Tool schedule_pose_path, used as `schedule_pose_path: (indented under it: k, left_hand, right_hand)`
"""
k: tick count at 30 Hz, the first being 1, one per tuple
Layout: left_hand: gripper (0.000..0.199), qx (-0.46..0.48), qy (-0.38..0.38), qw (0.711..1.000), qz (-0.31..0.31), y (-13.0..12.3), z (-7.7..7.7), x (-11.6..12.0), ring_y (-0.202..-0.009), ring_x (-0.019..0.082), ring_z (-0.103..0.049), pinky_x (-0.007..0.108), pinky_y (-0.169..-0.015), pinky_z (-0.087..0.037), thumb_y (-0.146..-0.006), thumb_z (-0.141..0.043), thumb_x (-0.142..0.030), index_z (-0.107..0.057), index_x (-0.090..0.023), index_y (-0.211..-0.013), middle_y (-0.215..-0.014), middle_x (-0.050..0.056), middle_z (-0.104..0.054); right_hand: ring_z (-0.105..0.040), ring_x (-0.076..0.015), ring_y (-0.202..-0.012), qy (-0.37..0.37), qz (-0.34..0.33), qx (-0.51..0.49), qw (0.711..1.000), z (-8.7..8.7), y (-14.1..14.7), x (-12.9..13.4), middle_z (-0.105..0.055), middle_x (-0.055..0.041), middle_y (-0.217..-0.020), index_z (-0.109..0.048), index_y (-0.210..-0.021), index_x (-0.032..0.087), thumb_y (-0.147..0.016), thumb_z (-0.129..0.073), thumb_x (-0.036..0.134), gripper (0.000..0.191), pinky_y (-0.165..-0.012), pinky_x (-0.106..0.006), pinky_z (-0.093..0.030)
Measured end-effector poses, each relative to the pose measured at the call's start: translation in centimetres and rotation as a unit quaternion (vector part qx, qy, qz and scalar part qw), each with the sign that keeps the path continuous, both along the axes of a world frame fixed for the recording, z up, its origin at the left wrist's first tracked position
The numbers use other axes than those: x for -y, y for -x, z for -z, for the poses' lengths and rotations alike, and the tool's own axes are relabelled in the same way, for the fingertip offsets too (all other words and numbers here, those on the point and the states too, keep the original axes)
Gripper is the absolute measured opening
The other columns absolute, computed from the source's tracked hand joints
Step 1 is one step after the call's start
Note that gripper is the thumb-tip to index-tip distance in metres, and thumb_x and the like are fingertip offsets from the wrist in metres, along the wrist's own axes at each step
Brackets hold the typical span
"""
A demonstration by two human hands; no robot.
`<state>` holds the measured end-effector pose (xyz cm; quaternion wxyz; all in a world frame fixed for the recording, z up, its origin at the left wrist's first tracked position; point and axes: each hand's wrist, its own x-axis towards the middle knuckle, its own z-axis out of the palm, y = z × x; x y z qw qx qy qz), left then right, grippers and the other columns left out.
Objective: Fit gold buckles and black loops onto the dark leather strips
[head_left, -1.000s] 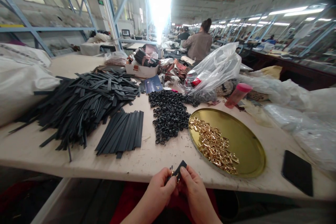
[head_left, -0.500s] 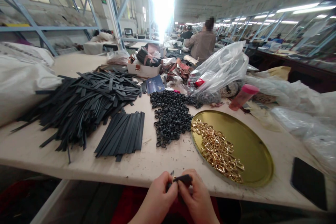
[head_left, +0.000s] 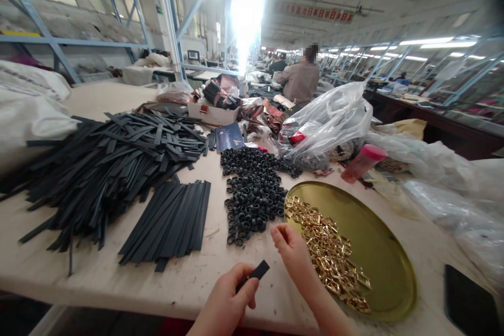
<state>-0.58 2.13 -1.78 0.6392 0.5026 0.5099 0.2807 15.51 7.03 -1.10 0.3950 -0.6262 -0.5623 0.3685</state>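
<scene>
A short black strap (head_left: pixel 259 271) is pinched between the thumb and fingers of my left hand (head_left: pixel 228 294), near the table's front edge. One end of it sticks out to the upper right. My right hand (head_left: pixel 292 248) is apart from it, fingers curled together, between the pile of small black loops (head_left: pixel 255 194) and the gold metal buckles (head_left: pixel 323 236). Whatever those fingers hold, if anything, is hidden. The buckles lie on a round gold tray (head_left: pixel 378 252), partly behind my right forearm. Left of the loops lies a flat row of black strips (head_left: pixel 169 223).
A large heap of black strips (head_left: pixel 114 168) covers the table's left side. Behind the loops are a blue booklet (head_left: pixel 229 136), a white box (head_left: pixel 212 113) and a clear plastic bag (head_left: pixel 331 121). A pink-lidded jar (head_left: pixel 363 163) and a dark phone-like slab (head_left: pixel 468 299) are to the right.
My hands, together at the black strap before, have separated. My right hand has moved up and forward toward the black loops, while my left keeps the strap. The whole view has shifted slightly.
</scene>
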Motion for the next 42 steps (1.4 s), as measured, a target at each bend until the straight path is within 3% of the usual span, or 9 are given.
schedule_pose_path:
  k: [3,6,11,17,22,27,32,35,42]
  left_hand:
    - [0.027,-0.004,0.024,0.999,-0.033,-0.2,0.7,-0.4,-0.029,0.003,-0.028,0.016,-0.031,-0.020,-0.076,-0.043,-0.043,-0.046,-0.017,-0.079,-0.049,-0.008,-0.049]
    - [0.026,0.001,0.045,0.998,-0.048,-0.5,1.2,-0.9,-0.026,0.003,-0.025,0.016,-0.029,-0.016,-0.073,-0.043,-0.045,-0.042,-0.019,-0.076,-0.043,-0.009,-0.048]
    - [0.025,-0.008,0.050,0.996,-0.068,-1.3,0.8,-1.6,-0.025,0.003,-0.026,0.016,-0.029,-0.016,-0.072,-0.043,-0.044,-0.042,-0.019,-0.073,-0.041,-0.010,-0.047]
    - [0.025,-0.009,0.017,0.996,-0.084,-1.5,0.8,-1.2,-0.026,0.004,-0.027,0.016,-0.030,-0.018,-0.072,-0.043,-0.044,-0.043,-0.019,-0.072,-0.040,-0.010,-0.046]
    - [0.021,-0.018,-0.023,0.994,-0.102,-0.5,1.1,-0.2,-0.027,0.004,-0.027,0.016,-0.032,-0.020,-0.075,-0.042,-0.039,-0.045,-0.018,-0.073,-0.042,-0.010,-0.046]
    - [0.021,-0.024,-0.057,0.993,-0.100,-0.6,0.3,0.4,-0.030,0.005,-0.030,0.017,-0.034,-0.023,-0.077,-0.041,-0.038,-0.047,-0.018,-0.075,-0.044,-0.009,-0.047]
    - [0.021,-0.039,-0.075,0.992,-0.097,-0.9,-0.7,1.2,-0.031,0.006,-0.031,0.018,-0.036,-0.024,-0.077,-0.040,-0.037,-0.047,-0.018,-0.073,-0.043,-0.009,-0.046]
    - [0.020,-0.078,-0.103,0.986,-0.102,-0.7,-1.2,1.7,-0.038,0.008,-0.039,0.019,-0.042,-0.029,-0.077,-0.042,-0.035,-0.049,-0.018,-0.069,-0.043,-0.008,-0.045]
    - [0.019,-0.075,-0.093,0.986,-0.120,-0.9,-1.2,1.6,-0.041,0.010,-0.043,0.020,-0.045,-0.031,-0.073,-0.044,-0.036,-0.047,-0.019,-0.064,-0.041,-0.008,-0.044]
  right_hand:
    - [-0.046,-0.0161,-0.055,-0.016,0.038,0.050,0.998,0.7,0.2,-3.3,-0.050,0.0023,-0.056,-0.054,-0.071,0.021,-0.072,-0.055,0.041,0.020,-0.053,-0.027,-0.031]
    - [-0.047,-0.0167,-0.053,-0.016,0.042,0.076,0.996,1.6,0.4,-4.1,-0.050,0.0024,-0.054,-0.052,-0.063,0.022,-0.071,-0.053,0.032,0.013,-0.053,-0.028,-0.030]
    - [-0.051,-0.0183,-0.058,-0.012,0.010,0.082,0.996,2.0,-0.4,-2.6,-0.056,0.0002,-0.060,-0.054,-0.065,0.021,-0.071,-0.051,0.028,0.009,-0.057,-0.029,-0.033]
    - [-0.045,-0.0165,-0.057,-0.011,0.001,0.053,0.999,1.7,-0.5,-1.8,-0.051,0.0021,-0.055,-0.052,-0.053,0.021,-0.063,-0.055,0.019,0.011,-0.058,-0.030,-0.031]
    - [-0.046,-0.0137,-0.052,0.048,-0.025,-0.062,0.997,-0.1,0.2,0.5,-0.050,0.0030,-0.054,-0.052,-0.060,0.019,-0.065,-0.053,0.023,0.007,-0.052,-0.027,-0.035]
    - [-0.047,-0.0092,-0.048,0.094,-0.044,-0.199,0.975,-1.8,1.5,4.0,-0.054,0.0037,-0.060,-0.052,-0.084,0.017,-0.070,-0.050,0.029,0.018,-0.048,-0.023,-0.038]
    - [-0.043,-0.0076,-0.043,0.079,-0.014,-0.267,0.960,-1.4,2.2,5.0,-0.050,0.0063,-0.053,-0.052,-0.079,0.017,-0.067,-0.055,0.026,0.015,-0.044,-0.021,-0.034]
    - [-0.047,-0.0094,-0.047,0.074,-0.010,-0.268,0.961,-1.3,2.6,5.2,-0.054,0.0045,-0.055,-0.053,-0.075,0.016,-0.065,-0.060,0.027,0.016,-0.047,-0.022,-0.037]
    - [-0.053,-0.0128,-0.058,0.050,0.003,-0.294,0.954,-0.6,2.9,5.8,-0.059,0.0002,-0.060,-0.060,-0.068,0.015,-0.069,-0.063,0.046,0.031,-0.056,-0.024,-0.043]
